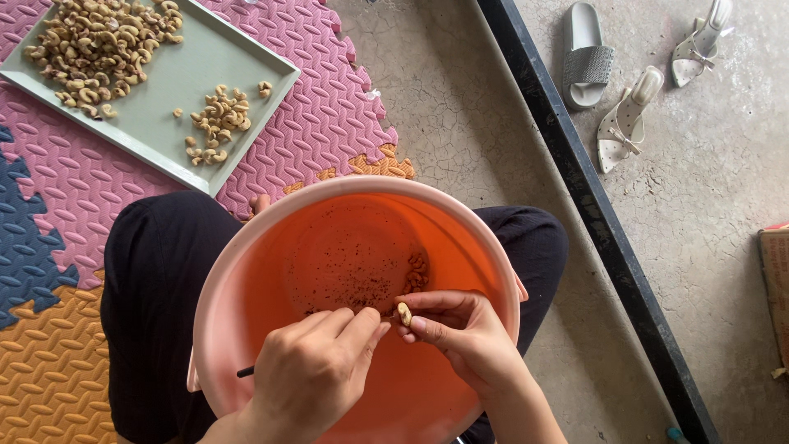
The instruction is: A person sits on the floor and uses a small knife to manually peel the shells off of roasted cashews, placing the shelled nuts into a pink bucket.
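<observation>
Centre frame, over the orange bucket: right hand pinches a cashew, left hand clenches a thin dark tool.

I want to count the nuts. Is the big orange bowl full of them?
No, the orange bowl holds only a small cluster of cashews and dark crumbs, while most nuts lie on the green tray.
</observation>
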